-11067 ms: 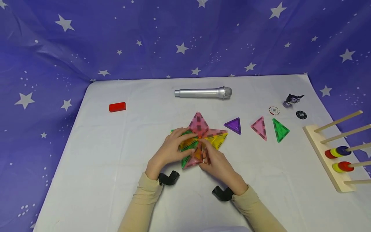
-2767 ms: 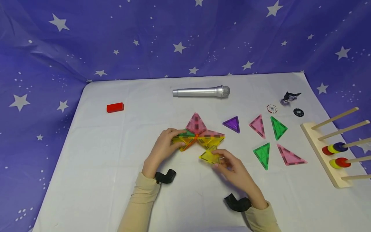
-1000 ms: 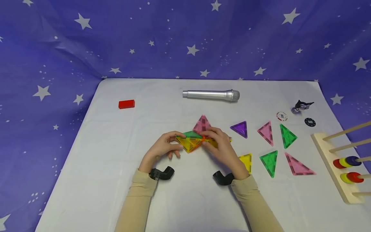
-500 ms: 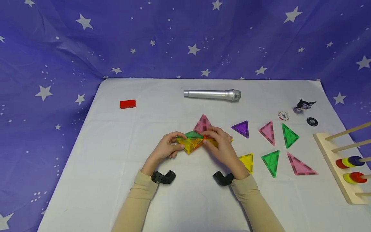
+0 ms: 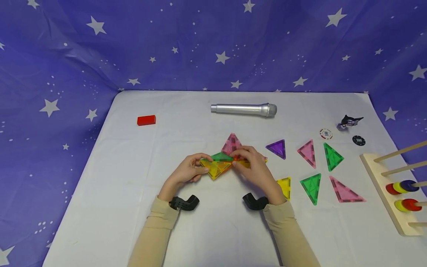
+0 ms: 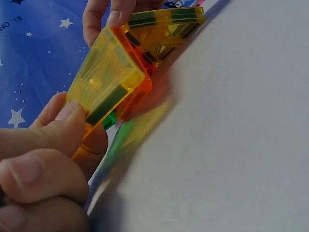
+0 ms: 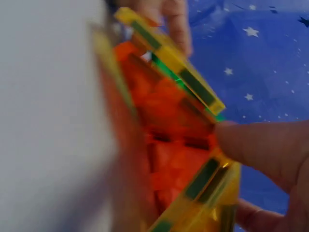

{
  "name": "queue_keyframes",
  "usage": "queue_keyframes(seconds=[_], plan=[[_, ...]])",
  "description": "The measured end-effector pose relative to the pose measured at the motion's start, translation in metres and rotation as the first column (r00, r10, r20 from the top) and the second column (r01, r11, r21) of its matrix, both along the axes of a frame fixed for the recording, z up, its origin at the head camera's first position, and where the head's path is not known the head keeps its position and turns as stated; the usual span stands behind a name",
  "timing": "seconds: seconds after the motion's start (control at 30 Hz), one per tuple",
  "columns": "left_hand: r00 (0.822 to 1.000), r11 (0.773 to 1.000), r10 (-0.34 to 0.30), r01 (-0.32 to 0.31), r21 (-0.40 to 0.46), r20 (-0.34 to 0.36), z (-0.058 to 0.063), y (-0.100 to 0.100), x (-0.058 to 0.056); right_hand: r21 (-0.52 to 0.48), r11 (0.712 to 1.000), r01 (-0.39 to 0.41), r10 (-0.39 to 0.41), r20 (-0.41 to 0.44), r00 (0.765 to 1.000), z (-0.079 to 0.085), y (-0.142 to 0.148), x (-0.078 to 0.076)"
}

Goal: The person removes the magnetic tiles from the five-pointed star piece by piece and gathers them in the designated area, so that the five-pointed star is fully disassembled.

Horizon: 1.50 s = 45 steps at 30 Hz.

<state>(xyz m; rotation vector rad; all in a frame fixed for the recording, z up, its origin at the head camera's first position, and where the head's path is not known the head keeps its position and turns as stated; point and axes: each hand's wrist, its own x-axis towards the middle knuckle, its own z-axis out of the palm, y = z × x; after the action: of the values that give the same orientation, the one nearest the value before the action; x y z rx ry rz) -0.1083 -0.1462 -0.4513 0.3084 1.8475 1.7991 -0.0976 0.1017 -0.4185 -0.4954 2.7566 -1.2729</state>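
One yellow tile [image 5: 215,169] is pinched in the left hand [image 5: 185,171], while the multicoloured tile structure [image 5: 222,157] is gripped near its centre by the right hand [image 5: 255,169]. The structure is placed between both hands. Beyond the right hand, a purple triangle [image 5: 278,149] is laid on the table [image 5: 218,231].

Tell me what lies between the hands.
A yellow tile pinched by the left hand, a green tile and orange tiles towards the right hand, a pink tile just beyond; the head view shows this.
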Motion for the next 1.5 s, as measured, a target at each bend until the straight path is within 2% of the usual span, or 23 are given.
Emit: queue_keyframes(seconds=[0.1,0.2,0.3,0.4,0.5,0.63,0.73,0.8,0.87,0.97,1.03,1.1,1.13,1.2,1.27,1.33,1.37,1.43,1.5], plan=[[0.999,0.999,-0.037,0.037,0.027,-0.009,-0.001,-0.003,0.000,-0.007,1.000,0.009,-0.009,0.021,1.000,0.004,-0.002,-0.002],[0.999,0.998,-0.037,0.036,0.059,0.001,-0.002,-0.006,0.001,-0.011,1.000,0.018,-0.017,0.018,1.000,0.004,-0.002,-0.003],[0.999,0.997,0.024,-0.026,0.077,0.022,-0.002,-0.008,0.001,-0.017,1.000,0.021,-0.021,0.019,1.000,0.003,-0.002,-0.003],[0.992,0.986,0.120,-0.125,0.108,0.049,-0.002,-0.009,0.000,-0.022,1.000,0.015,-0.014,0.024,1.000,0.003,-0.001,-0.002],[0.966,0.958,0.248,-0.256,0.129,0.078,0.000,-0.008,-0.002,-0.025,1.000,0.009,-0.008,0.030,1.000,0.002,-0.001,-0.003],[0.904,0.902,0.419,-0.425,0.079,0.084,0.002,-0.007,-0.010,-0.023,1.000,0.006,-0.005,0.036,0.999,0.003,0.000,-0.003],[0.866,0.867,0.495,-0.497,0.026,0.069,0.008,-0.005,-0.017,-0.019,1.000,0.004,-0.004,0.035,0.999,0.003,0.001,-0.003],[0.850,0.852,0.522,-0.524,0.005,0.061,0.009,-0.003,-0.023,-0.022,1.000,0.002,-0.002,0.032,0.999,0.003,0.001,-0.003],[0.843,0.844,0.537,-0.537,-0.015,0.043,0.010,0.000,-0.029,-0.025,1.000,0.001,-0.001,0.031,1.000,0.002,0.001,-0.003],[0.841,0.841,0.541,-0.541,-0.033,-0.008,0.005,0.004,-0.037,-0.034,0.999,0.001,0.000,0.035,0.999,0.002,0.000,-0.002],[0.842,0.839,0.531,-0.538,-0.076,-0.094,0.004,0.006,-0.039,-0.037,0.999,0.002,0.000,0.038,0.999,0.002,0.000,-0.001],[0.837,0.827,0.505,-0.539,-0.158,-0.212,0.003,0.007,-0.039,-0.039,0.999,0.002,0.000,0.040,0.999,0.002,0.000,-0.001],[0.829,0.810,0.483,-0.546,-0.214,-0.283,0.003,0.008,-0.038,-0.040,0.999,0.000,0.001,0.040,0.999,0.001,0.000,-0.001],[0.806,0.757,0.428,-0.567,-0.326,-0.408,0.005,0.008,-0.036,-0.041,0.999,-0.002,0.004,0.035,0.999,0.002,-0.001,-0.001],[0.789,0.706,0.374,-0.583,-0.402,-0.488,0.008,0.008,-0.033,-0.040,0.999,-0.004,0.005,0.032,0.999,0.002,0.000,-0.002],[0.786,0.676,0.328,-0.583,-0.451,-0.524,0.012,0.008,-0.029,-0.042,0.999,-0.004,0.006,0.030,1.000,0.003,0.000,-0.002],[0.793,0.674,0.307,-0.572,-0.468,-0.526,0.014,0.007,-0.027,-0.043,0.999,-0.004,0.006,0.031,1.000,0.003,0.000,-0.002],[0.822,0.687,0.245,-0.521,-0.506,-0.514,0.018,0.007,-0.022,-0.040,0.999,-0.002,0.004,0.035,0.999,0.003,0.000,-0.002],[0.871,0.724,0.164,-0.425,-0.543,-0.463,0.021,0.007,-0.018,-0.041,0.999,0.001,0.001,0.035,0.999,0.003,0.000,-0.002]])
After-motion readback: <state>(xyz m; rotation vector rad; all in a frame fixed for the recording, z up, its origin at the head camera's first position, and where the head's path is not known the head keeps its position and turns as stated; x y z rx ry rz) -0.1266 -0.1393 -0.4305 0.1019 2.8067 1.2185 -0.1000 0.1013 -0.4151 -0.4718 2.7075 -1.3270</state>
